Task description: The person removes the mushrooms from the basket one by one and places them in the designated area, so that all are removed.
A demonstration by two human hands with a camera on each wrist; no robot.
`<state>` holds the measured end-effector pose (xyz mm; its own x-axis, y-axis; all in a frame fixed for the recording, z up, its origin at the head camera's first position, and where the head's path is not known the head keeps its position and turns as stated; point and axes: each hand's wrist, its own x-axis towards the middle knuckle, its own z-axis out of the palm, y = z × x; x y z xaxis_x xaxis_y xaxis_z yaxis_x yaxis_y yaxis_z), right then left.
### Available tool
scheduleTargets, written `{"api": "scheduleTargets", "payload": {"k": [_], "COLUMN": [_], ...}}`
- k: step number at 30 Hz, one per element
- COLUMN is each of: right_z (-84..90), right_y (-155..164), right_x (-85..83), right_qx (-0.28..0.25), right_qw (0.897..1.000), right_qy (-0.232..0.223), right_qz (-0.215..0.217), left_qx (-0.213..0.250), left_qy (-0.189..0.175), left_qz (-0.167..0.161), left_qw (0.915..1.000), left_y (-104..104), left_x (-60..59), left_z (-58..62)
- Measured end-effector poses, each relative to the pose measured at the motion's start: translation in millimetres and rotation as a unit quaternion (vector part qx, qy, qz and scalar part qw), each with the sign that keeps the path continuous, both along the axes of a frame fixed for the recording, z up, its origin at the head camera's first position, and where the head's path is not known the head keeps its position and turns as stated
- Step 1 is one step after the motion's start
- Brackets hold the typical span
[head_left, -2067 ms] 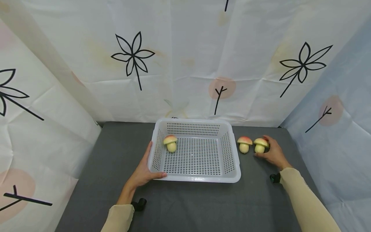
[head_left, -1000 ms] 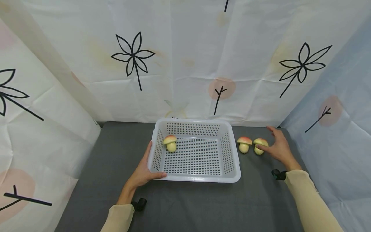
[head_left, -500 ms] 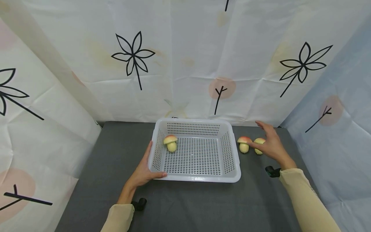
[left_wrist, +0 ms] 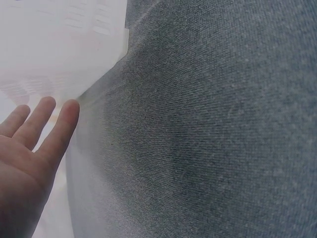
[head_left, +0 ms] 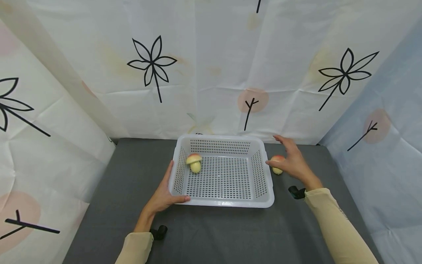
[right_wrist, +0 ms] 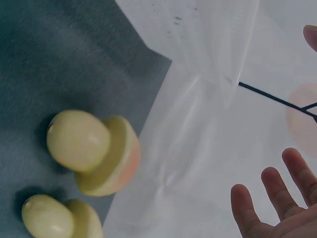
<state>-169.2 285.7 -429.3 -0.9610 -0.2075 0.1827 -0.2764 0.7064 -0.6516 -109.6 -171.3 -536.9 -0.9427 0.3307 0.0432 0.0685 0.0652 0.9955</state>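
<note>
The left hand (head_left: 161, 196) rests on the white perforated basket (head_left: 227, 202) at its 8 o'clock corner, fingers straight along the left wall and the thumb laid over the near rim; it clasps nothing, only presses against the plastic. The left wrist view shows the same: relaxed fingers (left_wrist: 58, 134) flat beside the pale basket wall (left_wrist: 74, 44), over the grey cloth of the bench (left_wrist: 208, 139).

Inside the basket, toward its 10 o'clock corner, one toy mushroom (head_left: 193, 162) stands upright, reddish-yellow cap up and pale stem down.

The right hand (head_left: 291, 161) hovers at the basket's 3 o'clock side, fingers spread and loose, holding nothing. Under it, just outside the right wall, a second toy mushroom (head_left: 278, 165) sits on the bench; whether the thumb touches it cannot be told from the head view. In the right wrist view this hand's fingers (right_wrist: 277, 198) are splayed in the air, apart from two mushrooms lying tipped on the cloth: the larger one (right_wrist: 94, 151) with its stem pointing to 10 o'clock, and another (right_wrist: 57, 218) at its 7 o'clock, near it.

Printed paper backdrop (head_left: 211, 69) closes in the bench at 12 o'clock and both sides.
</note>
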Motion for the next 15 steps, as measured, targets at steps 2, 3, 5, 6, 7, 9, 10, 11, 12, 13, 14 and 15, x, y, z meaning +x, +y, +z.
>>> {"api": "scheduleTargets", "payload": {"k": [2, 3, 5, 6, 7, 9, 10, 11, 12, 13, 14, 15], "right_z": [-1.1, -1.7, -3.4, -4.0, -4.7, -5.4, -5.7, -5.8, -6.1, -6.4, -6.6, -6.8], "right_y": [-6.0, -8.8, -14.1, -16.6, -19.2, -23.9, -26.1, -28.1, -30.0, -31.9, -33.6, -35.3], "right_x": [-2.1, -3.0, -4.9, -5.7, -6.3, -7.3, -7.8, -8.2, -8.6, -9.0, -9.4, -9.8], "right_qx": [-0.004, -0.006, -0.007, -0.008, -0.007, -0.006, -0.005, -0.006, -0.008, -0.009, -0.009, -0.01], "right_qw": [1.0, 1.0, 1.0, 0.999, 0.999, 0.999, 0.999, 0.999, 0.999, 0.999, 0.999, 0.999], "right_qy": [0.005, 0.01, 0.017, 0.019, 0.019, 0.015, 0.012, 0.011, 0.009, 0.007, 0.006, 0.004], "right_qz": [0.007, 0.013, 0.024, 0.029, 0.032, 0.035, 0.035, 0.035, 0.036, 0.037, 0.038, 0.039], "left_qx": [-0.006, -0.009, -0.012, -0.014, -0.014, -0.015, -0.014, -0.013, -0.012, -0.011, -0.01, -0.008], "left_qy": [0.001, 0.0, -0.001, -0.002, -0.003, -0.003, -0.001, 0.001, 0.003, 0.004, 0.005, 0.006], "left_qz": [0.003, 0.004, 0.006, 0.008, 0.008, 0.01, 0.01, 0.009, 0.009, 0.009, 0.009, 0.009], "left_qw": [1.0, 1.0, 0.9999, 0.9999, 0.9999, 0.9998, 0.9999, 0.9999, 0.9999, 0.9999, 0.9999, 0.9999], "left_y": [0.2, 0.3, 0.5, 0.8, 0.9, 1.2, 1.1, 1.0, 0.9, 1.1, 1.2, 1.5], "left_x": [0.1, 0.3, 0.7, 1.1, 1.3, 1.7, 1.5, 1.2, 0.9, 0.8, 0.8, 1.0], "left_z": [-0.1, -0.1, 0.1, 0.6, 0.8, 1.3, 1.0, 0.5, 0.1, 0.0, 0.0, 0.3]}}
